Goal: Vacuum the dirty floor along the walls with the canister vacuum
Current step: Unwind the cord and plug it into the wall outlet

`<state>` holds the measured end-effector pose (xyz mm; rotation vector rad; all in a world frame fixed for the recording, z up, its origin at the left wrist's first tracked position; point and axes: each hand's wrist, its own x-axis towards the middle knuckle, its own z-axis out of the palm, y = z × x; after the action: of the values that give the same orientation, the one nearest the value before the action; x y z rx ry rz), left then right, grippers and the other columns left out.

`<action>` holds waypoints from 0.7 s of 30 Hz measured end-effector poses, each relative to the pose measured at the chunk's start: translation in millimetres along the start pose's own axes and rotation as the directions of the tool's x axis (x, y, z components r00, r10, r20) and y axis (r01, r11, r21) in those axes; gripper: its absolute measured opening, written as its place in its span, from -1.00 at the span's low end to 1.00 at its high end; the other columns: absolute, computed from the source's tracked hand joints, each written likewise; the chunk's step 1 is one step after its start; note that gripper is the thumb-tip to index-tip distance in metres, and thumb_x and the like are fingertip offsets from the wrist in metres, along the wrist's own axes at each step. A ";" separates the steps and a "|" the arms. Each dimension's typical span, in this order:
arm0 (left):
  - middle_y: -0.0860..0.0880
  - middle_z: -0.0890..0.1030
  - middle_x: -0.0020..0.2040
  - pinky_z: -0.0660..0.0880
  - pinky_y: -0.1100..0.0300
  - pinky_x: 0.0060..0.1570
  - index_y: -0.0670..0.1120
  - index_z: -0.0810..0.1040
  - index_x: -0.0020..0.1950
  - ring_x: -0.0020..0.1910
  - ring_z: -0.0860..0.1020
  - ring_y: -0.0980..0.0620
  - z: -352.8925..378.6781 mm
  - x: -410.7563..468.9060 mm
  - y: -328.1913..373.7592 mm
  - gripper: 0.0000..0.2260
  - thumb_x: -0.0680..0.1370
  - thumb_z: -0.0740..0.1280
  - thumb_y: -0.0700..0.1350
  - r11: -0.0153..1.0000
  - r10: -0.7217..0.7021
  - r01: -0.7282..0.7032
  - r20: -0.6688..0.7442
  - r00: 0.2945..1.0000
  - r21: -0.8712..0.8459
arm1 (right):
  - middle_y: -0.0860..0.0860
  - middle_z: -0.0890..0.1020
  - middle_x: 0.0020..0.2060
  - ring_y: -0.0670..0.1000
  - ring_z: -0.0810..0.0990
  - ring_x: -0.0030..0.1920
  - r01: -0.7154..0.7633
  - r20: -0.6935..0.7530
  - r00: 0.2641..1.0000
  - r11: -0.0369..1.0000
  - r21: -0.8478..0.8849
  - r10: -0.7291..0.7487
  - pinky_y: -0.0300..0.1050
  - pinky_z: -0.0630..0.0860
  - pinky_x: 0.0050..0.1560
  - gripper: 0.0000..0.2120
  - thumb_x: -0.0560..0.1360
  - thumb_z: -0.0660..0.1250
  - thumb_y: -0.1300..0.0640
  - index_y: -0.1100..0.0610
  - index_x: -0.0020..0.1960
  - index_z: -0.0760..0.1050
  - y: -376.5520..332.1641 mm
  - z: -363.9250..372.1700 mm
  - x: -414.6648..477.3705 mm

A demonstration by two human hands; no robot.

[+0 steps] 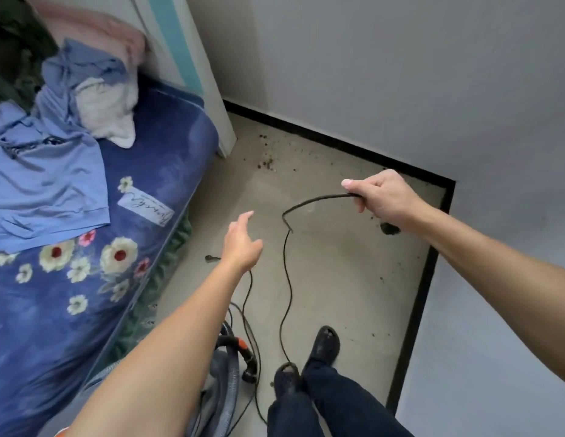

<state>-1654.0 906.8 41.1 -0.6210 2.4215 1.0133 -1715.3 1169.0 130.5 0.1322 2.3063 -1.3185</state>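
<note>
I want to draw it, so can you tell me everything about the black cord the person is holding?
The black cord is thin and bendy and looks rubber-coated. The right hand is closed round one stretch of it, and a dark lump below the hand may be its plug. From that grip it arcs left, kinks, then dangles in loose waves to the floor near the person's shoes. More cord lies looped beside the vacuum. The left hand is open, not touching it.

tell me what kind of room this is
Most likely a bedroom: a bed with a blue floral cover and loose clothes piled on it sits beside a narrow strip of dirty floor edged by plain walls.
</note>
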 end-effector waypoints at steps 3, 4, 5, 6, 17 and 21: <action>-0.03 0.35 0.37 0.34 0.08 0.30 0.14 0.31 0.44 0.33 0.35 0.00 6.4 16.5 64.1 -0.40 0.46 0.42 -0.13 0.968 0.245 -0.251 0.131 0.961 0.027 | 0.10 0.27 -0.49 0.10 0.16 -0.44 0.093 0.054 0.994 0.995 0.033 -0.095 -0.13 0.16 -0.40 -0.57 0.48 0.45 -0.05 0.19 -0.43 0.49 -26.2 -35.8 8.8; -0.03 0.43 0.29 0.37 0.10 0.26 0.10 0.45 0.33 0.27 0.40 0.01 7.3 20.9 85.4 -0.57 0.47 0.41 -0.06 0.948 0.310 -0.318 0.145 0.940 0.033 | 0.12 0.28 -0.46 0.11 0.17 -0.40 0.110 0.076 0.991 0.993 0.030 -0.112 -0.09 0.18 -0.38 -0.63 0.45 0.49 0.00 0.21 -0.38 0.51 -32.0 -47.3 12.0; -0.04 0.55 0.13 0.41 0.13 0.12 0.01 0.58 0.13 0.14 0.49 0.00 8.8 27.9 102.9 -0.79 0.51 0.37 -0.02 0.934 0.347 -0.355 0.145 0.927 0.036 | 0.12 0.30 -0.44 0.11 0.20 -0.40 0.115 0.086 0.989 0.993 0.020 -0.117 -0.07 0.21 -0.37 -0.70 0.43 0.51 0.05 0.22 -0.33 0.54 -35.0 -58.4 15.6; -0.05 0.60 -0.10 0.43 0.16 -0.07 -0.08 0.62 -0.07 -0.06 0.55 -0.02 8.3 34.7 118.9 -0.82 0.54 0.32 0.00 0.932 0.357 -0.363 0.153 0.921 0.013 | 0.11 0.34 -0.44 0.09 0.23 -0.41 0.113 0.078 0.991 0.994 0.006 -0.113 -0.08 0.23 -0.37 -0.79 0.43 0.50 0.10 0.21 -0.28 0.59 -35.5 -68.5 19.5; 0.01 0.28 -0.51 0.19 0.13 -0.40 -0.09 0.28 -0.42 -0.48 0.26 -0.01 19.4 174.8 212.8 -0.55 0.55 0.32 0.09 0.838 0.377 -0.486 0.380 0.845 0.248 | -0.05 0.51 -0.41 0.01 0.47 -0.30 -0.384 -0.166 0.922 0.873 -0.300 0.349 -0.11 0.32 -0.27 -0.67 0.51 0.39 -0.15 0.04 -0.31 0.50 106.9 -127.8 79.8; -0.01 0.34 -0.46 0.22 0.17 -0.40 -0.11 0.36 -0.38 -0.46 0.30 0.01 42.2 199.1 253.8 -0.55 0.47 0.39 0.19 0.807 0.319 -0.513 0.514 0.797 0.294 | -0.03 0.53 -0.46 -0.07 0.45 -0.44 -0.482 -0.120 0.845 0.839 0.253 0.521 -0.22 0.40 -0.36 -0.64 0.49 0.45 -0.08 0.13 -0.33 0.49 145.7 -133.0 66.3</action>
<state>-1945.2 1052.0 42.5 0.3081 2.2813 0.6449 -1775.7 1347.6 42.2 0.9087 2.0510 -1.2999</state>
